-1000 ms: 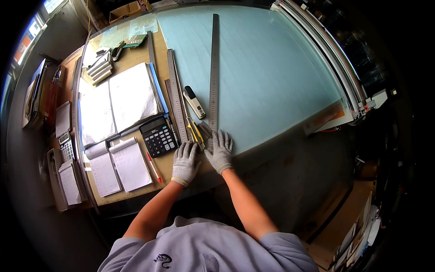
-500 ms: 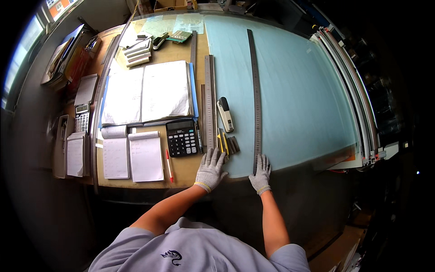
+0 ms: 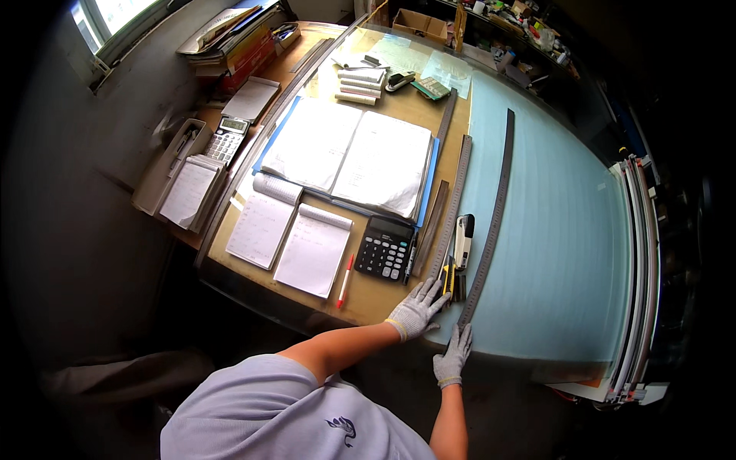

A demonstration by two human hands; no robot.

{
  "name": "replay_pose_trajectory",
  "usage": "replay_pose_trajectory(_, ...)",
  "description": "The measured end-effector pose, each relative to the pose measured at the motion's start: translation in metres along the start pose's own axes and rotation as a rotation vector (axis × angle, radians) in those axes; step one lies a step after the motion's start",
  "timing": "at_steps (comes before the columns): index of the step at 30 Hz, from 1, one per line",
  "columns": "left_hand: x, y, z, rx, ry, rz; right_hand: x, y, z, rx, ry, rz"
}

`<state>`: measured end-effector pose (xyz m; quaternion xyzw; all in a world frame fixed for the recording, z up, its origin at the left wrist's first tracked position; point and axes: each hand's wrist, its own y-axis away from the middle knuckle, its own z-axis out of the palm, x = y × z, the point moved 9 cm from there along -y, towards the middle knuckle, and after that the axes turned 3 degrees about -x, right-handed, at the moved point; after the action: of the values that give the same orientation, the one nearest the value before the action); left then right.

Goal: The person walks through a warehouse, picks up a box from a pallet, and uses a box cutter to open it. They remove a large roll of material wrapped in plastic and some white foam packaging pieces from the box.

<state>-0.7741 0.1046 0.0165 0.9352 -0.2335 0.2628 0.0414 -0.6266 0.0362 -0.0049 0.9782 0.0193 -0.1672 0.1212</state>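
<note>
Both hands wear pale knitted gloves. My left hand [image 3: 416,310] lies with fingers spread at the table's near edge, its fingertips at the near end of a steel ruler [image 3: 458,192]. A yellow utility knife [image 3: 448,280] is just beyond those fingertips. My right hand [image 3: 454,356] has its fingers stretched forward over the near end of a long, dark steel ruler [image 3: 500,195], which lies on the pale blue sheet [image 3: 560,230]. Between the two rulers rests a black-and-cream stapler [image 3: 463,241], with small dark pieces [image 3: 459,288] beside the knife.
Left of the rulers are a black calculator [image 3: 385,249], a marker [image 3: 411,257], a red-and-white pen [image 3: 346,282], two notepads [image 3: 313,249] and an open binder [image 3: 383,157]. A second calculator [image 3: 227,139] sits farther left. Metal rails [image 3: 635,276] border the right side.
The view has turned, so the table appears tilted and farther right. My hands stay at the near ends of the two rulers; the things on the table keep their places.
</note>
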Motion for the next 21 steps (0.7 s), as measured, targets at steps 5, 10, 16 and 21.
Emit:
replay_pose_trajectory(5,0.003,-0.001,0.001,0.022,0.002,0.024,0.001,-0.010,0.004,-0.022,0.037,0.005)
replay_pose_trajectory(10,-0.004,0.003,-0.013,0.123,0.062,0.012,-0.005,-0.021,-0.019,0.225,-0.783,-0.022)
replay_pose_trajectory(16,0.053,0.042,-0.028,-0.166,0.674,0.104,-0.050,0.043,-0.039,0.487,-2.268,-0.090)
replay_pose_trajectory(21,0.081,0.070,-0.057,-0.096,0.896,-0.037,-0.086,0.097,-0.070,0.659,-2.317,-0.208)
